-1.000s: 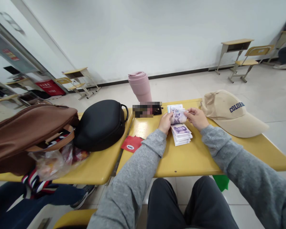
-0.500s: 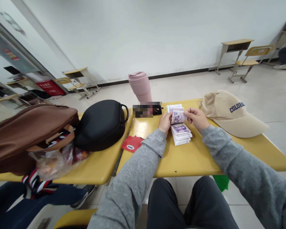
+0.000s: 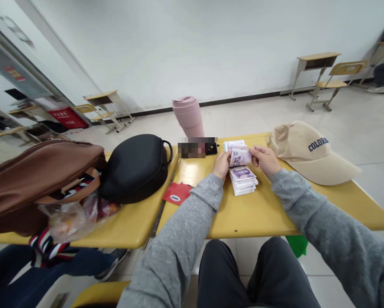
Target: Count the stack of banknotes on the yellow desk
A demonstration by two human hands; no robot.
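Purple banknotes [image 3: 239, 157] marked with a 5 are held between my two hands above the yellow desk [image 3: 259, 218]. My left hand [image 3: 221, 164] is closed on their left end. At their right edge, my right hand [image 3: 265, 159] pinches with thumb and fingertips. Just below lies a stack of purple banknotes [image 3: 243, 182], a portrait on the top one and the layers fanned toward me. More banknotes [image 3: 233, 144], bluish and pinkish, lie behind my hands, partly covered. How many notes my hands hold I cannot tell.
A beige cap [image 3: 310, 154] lies on the right. Behind stand a pink tumbler [image 3: 188, 115] and a partly blurred phone [image 3: 212, 148]. Left are a red packet [image 3: 177, 193], a black case [image 3: 137, 169], a brown bag [image 3: 51, 171] and a plastic bag [image 3: 75, 218]. Another person's legs [image 3: 66, 267] show below.
My right hand has shifted slightly to the right, and the upper edge of the held note has tilted a little. My left hand and the stack have stayed in place.
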